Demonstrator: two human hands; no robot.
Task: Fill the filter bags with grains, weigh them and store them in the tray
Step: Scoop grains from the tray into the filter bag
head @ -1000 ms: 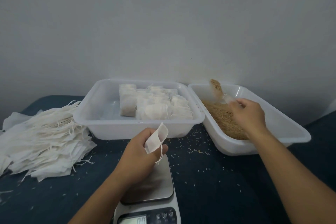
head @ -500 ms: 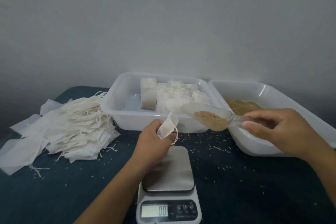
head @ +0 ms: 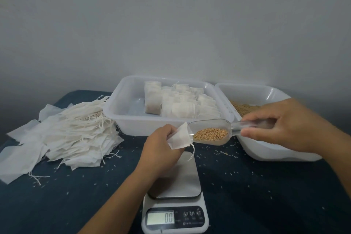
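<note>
Filter bag (head: pixel 179 138) is being pinched by my left hand (head: pixel 161 144) above the scale (head: pixel 175 201). My right hand (head: pixel 283 123) is gripping the scoop (head: pixel 210 132) of grains (head: pixel 210 133), its tip seemingly touching the bag's mouth.

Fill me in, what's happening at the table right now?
A person is filling filter bags with grain. The left hand pinches an empty filter bag above the scale, which reads zero. The right hand holds a clear scoop of grain with its tip at the bag's mouth. Filled bags sit in the left tray; empty bags are piled at the left.
</note>
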